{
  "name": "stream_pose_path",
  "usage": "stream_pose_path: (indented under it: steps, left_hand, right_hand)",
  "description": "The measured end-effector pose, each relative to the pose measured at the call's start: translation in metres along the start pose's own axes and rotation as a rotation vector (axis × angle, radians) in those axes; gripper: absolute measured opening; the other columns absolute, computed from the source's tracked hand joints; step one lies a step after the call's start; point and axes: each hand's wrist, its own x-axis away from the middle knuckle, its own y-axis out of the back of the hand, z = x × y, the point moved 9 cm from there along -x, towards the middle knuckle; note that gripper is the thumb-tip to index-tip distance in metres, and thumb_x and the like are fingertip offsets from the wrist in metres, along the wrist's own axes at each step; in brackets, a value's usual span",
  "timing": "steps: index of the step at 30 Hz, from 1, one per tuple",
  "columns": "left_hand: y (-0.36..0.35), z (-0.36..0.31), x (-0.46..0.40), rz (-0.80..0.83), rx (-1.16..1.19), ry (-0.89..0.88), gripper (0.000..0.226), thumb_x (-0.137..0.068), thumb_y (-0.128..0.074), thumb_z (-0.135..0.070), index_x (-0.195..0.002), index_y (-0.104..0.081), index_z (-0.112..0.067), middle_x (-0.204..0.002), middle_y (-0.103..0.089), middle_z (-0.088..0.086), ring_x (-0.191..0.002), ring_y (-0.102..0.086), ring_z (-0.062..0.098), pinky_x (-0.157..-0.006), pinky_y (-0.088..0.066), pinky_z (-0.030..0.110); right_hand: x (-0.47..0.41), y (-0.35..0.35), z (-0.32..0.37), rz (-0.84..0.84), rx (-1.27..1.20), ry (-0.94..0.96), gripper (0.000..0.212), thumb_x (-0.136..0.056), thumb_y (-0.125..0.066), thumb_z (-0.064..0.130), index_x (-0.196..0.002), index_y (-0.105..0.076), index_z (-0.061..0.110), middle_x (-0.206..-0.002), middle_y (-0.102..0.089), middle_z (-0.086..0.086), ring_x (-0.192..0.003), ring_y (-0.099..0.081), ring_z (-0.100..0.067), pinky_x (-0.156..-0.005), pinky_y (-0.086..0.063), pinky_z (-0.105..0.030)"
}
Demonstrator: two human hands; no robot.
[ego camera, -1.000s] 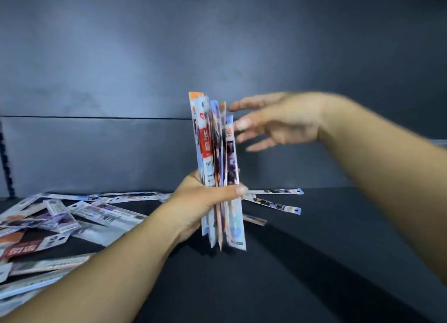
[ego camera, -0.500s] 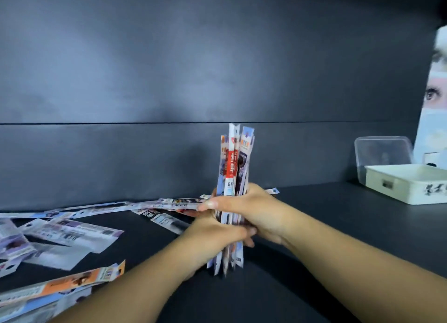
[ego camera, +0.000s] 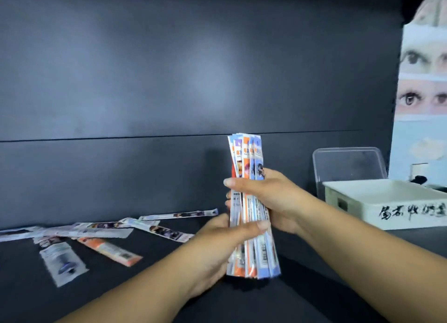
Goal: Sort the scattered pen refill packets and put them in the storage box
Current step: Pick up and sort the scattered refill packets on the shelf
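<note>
I hold one upright bundle of refill packets [ego camera: 251,201] above the table [ego camera: 314,286] — left hand [ego camera: 217,247] and right hand [ego camera: 273,199] both clamped round it. Six or so loose packets [ego camera: 108,247] lie left; one white storage box [ego camera: 387,201] sits right.

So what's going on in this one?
A person is holding an upright bundle of pen refill packets with both hands: the left hand grips it low, the right hand around the middle. More loose packets lie scattered on the dark table to the left. The open white storage box sits at right, with nothing visible in it.
</note>
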Motion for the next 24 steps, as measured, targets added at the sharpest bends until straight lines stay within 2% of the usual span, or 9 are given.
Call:
stream_pose_path:
  steps: [4, 8, 10, 13, 16, 19, 21, 22, 24]
  left_hand:
    - [-0.037, 0.012, -0.034, -0.022, -0.025, 0.035, 0.028, -0.075, -0.067, -0.02, -0.101, -0.065, -0.01, -0.092, -0.074, 0.013, -0.083, -0.072, 0.025, -0.074, -0.058, 0.041]
    - [-0.046, 0.028, -0.056, -0.126, 0.056, 0.069, 0.027, -0.085, -0.059, -0.013, -0.112, -0.054, -0.009, -0.1, -0.071, 0.015, -0.085, -0.071, 0.025, -0.072, -0.058, 0.042]
    - [-0.042, 0.031, -0.067, -0.181, -0.119, 0.049, 0.036, -0.085, -0.059, -0.027, -0.116, -0.049, -0.011, -0.107, -0.069, 0.011, -0.094, -0.068, 0.023, -0.086, -0.054, 0.043]
    - [-0.041, 0.025, -0.086, -0.191, -0.744, -0.029, 0.041, -0.082, -0.046, -0.052, -0.11, -0.053, -0.022, -0.114, -0.064, 0.0, -0.108, -0.059, 0.017, -0.098, -0.043, 0.036]
    - [-0.036, 0.031, -0.096, -0.272, -1.155, 0.087, 0.06, -0.084, -0.026, -0.067, -0.114, -0.054, -0.024, -0.122, -0.052, 0.002, -0.122, -0.041, 0.021, -0.104, -0.03, 0.033]
    - [-0.037, 0.036, -0.101, -0.312, -1.281, 0.14, 0.06, -0.085, -0.02, -0.065, -0.127, -0.042, -0.029, -0.133, -0.043, -0.001, -0.129, -0.032, 0.02, -0.101, -0.022, 0.034]
    - [-0.037, 0.033, -0.101, -0.324, -1.273, 0.106, 0.056, -0.086, -0.021, -0.063, -0.127, -0.04, -0.03, -0.137, -0.045, -0.002, -0.13, -0.033, 0.021, -0.1, -0.022, 0.035]
    - [-0.037, 0.031, -0.102, -0.321, -1.247, 0.094, 0.054, -0.087, -0.021, -0.061, -0.128, -0.038, -0.031, -0.139, -0.046, -0.003, -0.131, -0.034, 0.022, -0.1, -0.023, 0.034]
    - [-0.039, 0.032, -0.103, -0.297, -1.217, 0.097, 0.052, -0.09, -0.02, -0.057, -0.132, -0.036, -0.03, -0.142, -0.045, -0.001, -0.133, -0.033, 0.022, -0.102, -0.022, 0.032]
  right_hand:
    - [-0.008, 0.061, -0.011, -0.035, 0.074, -0.053, 0.014, -0.074, -0.072, 0.022, -0.079, -0.063, 0.014, -0.07, -0.069, -0.005, -0.068, -0.067, -0.021, -0.071, -0.055, -0.033]
    - [-0.003, 0.079, -0.045, 0.115, 0.07, -0.238, 0.023, -0.078, -0.065, 0.037, -0.077, -0.067, 0.014, -0.073, -0.072, -0.005, -0.066, -0.068, -0.018, -0.072, -0.054, -0.031]
    - [0.001, 0.084, -0.064, 0.143, 0.043, -0.316, 0.029, -0.083, -0.059, 0.04, -0.082, -0.069, 0.013, -0.076, -0.073, -0.006, -0.067, -0.069, -0.019, -0.072, -0.055, -0.031]
    - [-0.008, 0.106, -0.076, 0.064, 0.228, -0.285, 0.031, -0.084, -0.056, 0.045, -0.08, -0.068, 0.016, -0.078, -0.072, -0.004, -0.071, -0.069, -0.02, -0.076, -0.056, -0.03]
    - [-0.017, 0.128, -0.077, 0.025, 0.361, -0.288, 0.032, -0.084, -0.057, 0.045, -0.078, -0.068, 0.016, -0.081, -0.071, -0.005, -0.077, -0.067, -0.02, -0.083, -0.052, -0.031]
    - [-0.02, 0.139, -0.083, 0.006, 0.309, -0.33, 0.033, -0.088, -0.055, 0.037, -0.075, -0.064, 0.009, -0.062, -0.068, 0.0, -0.057, -0.065, -0.012, -0.06, -0.054, -0.019]
    - [-0.022, 0.144, -0.083, -0.048, 0.321, -0.317, 0.034, -0.091, -0.051, 0.028, -0.065, -0.058, 0.008, -0.04, -0.059, 0.006, -0.037, -0.056, -0.003, -0.042, -0.045, -0.012]
    - [-0.023, 0.147, -0.082, -0.083, 0.368, -0.302, 0.037, -0.092, -0.05, 0.026, -0.06, -0.054, 0.008, -0.035, -0.054, 0.007, -0.033, -0.052, -0.002, -0.04, -0.042, -0.011]
    - [-0.027, 0.15, -0.082, -0.123, 0.511, -0.254, 0.038, -0.091, -0.051, 0.028, -0.062, -0.056, 0.005, -0.047, -0.054, 0.0, -0.047, -0.052, -0.011, -0.052, -0.044, -0.017]
